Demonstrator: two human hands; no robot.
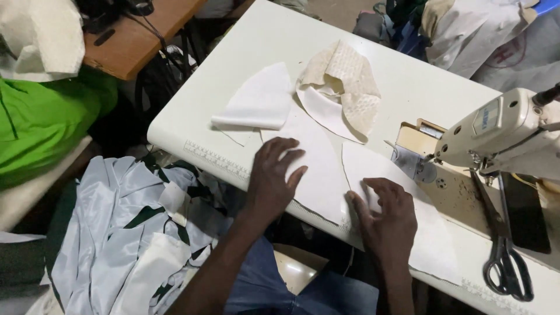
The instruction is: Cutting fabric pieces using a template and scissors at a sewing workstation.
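Left hand (271, 178) and right hand (388, 219), both released, press flat on white fabric pieces (318, 169) on the table (420, 87) beside the sewing machine (501, 131)

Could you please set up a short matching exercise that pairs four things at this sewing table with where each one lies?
Things:
1. scissors
2. left hand
3. cream textured fabric
4. green cloth

Places:
A. off the table, at the far left of the view
B. on the table's near right corner, below the sewing machine
C. far side of the table, folded over a white piece
D. flat on a white fabric piece at the table's near edge

Pairs: 1-B, 2-D, 3-C, 4-A
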